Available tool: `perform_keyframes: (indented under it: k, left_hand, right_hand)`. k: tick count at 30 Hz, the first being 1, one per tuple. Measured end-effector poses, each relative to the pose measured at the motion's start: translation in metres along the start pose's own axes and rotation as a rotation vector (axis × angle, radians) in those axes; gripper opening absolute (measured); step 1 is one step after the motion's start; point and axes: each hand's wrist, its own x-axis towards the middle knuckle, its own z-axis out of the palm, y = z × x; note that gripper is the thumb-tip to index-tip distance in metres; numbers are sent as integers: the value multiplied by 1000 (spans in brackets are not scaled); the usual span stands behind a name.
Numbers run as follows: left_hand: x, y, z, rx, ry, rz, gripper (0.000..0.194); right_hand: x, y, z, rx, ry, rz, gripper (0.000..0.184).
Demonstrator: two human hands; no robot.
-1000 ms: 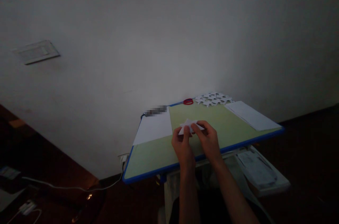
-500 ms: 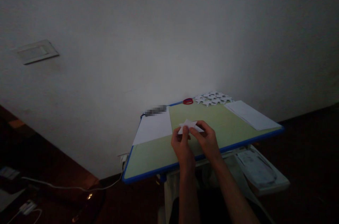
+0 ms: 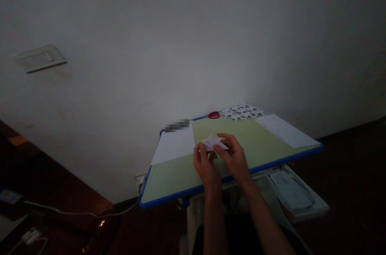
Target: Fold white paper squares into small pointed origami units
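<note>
Plainly, the folded white paper piece (image 3: 212,141) sat between the two hands above the desk (image 3: 169,184), long axis roughly left to right: the left hand (image 3: 209,168) pinched its left end, the right hand (image 3: 235,159) its right, neither nearer.

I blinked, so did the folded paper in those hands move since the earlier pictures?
Yes, slightly left: the folded paper is a little nearer the white sheet lying on the table.

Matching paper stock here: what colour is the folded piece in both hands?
White; the folded piece shows in the head view, the only one.
</note>
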Motion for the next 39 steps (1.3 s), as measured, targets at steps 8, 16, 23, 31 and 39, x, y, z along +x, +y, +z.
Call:
perform_keyframes:
  k: [8,16,23,31,39]
  left_hand:
    - [2,-1,0,-17,41,13,27]
    - [1,-1,3,-28,29,15,23]
    - [3,-2,1,-24,58,22,23]
    - [5,-3,0,-36,72,-4,19]
    - [4,2,-4,19,-22,-48,20]
  right_hand:
    - [-1,0,1,-172,-18,-151,33]
    - [-2,2,1,-180,-11,-193,50]
    - [0,8,-1,-238,-22,-270,33]
    - [-1,5,-2,-338,29,-328,25]
    - [3,0,-17,-431,30,-380,8]
